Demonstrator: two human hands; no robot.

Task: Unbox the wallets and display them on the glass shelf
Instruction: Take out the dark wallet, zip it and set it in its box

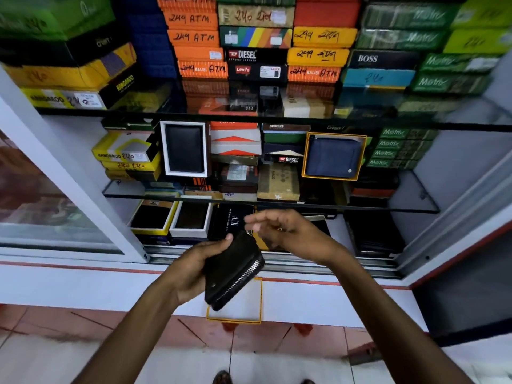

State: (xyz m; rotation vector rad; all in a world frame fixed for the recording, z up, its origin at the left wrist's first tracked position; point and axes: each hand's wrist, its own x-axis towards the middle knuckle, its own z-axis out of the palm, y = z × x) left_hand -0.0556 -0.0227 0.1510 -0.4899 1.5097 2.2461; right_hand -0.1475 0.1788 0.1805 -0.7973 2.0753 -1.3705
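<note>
- My left grip (198, 268) is clamped on a black zip-around wallet (232, 273), thumb along its upper edge, fingers hidden behind it.
- The wallet is a smooth, matte leather-like rectangle with rounded corners, tilted, with the ridged metallic zipper teeth running down its right side.
- My right grip (288, 231) hovers just above the wallet, fingers spread apart and loosely curled, holding nothing.
- Behind the wallet a shallow white box tray with an orange rim (250, 306) rests on the white ledge (83, 286).
- On the middle glass shelf (410, 209) stand an open white-framed box with a black wallet (184, 149) and an orange-rimmed box with a navy wallet (333, 156), both upright among stacked cardboard boxes.
</note>
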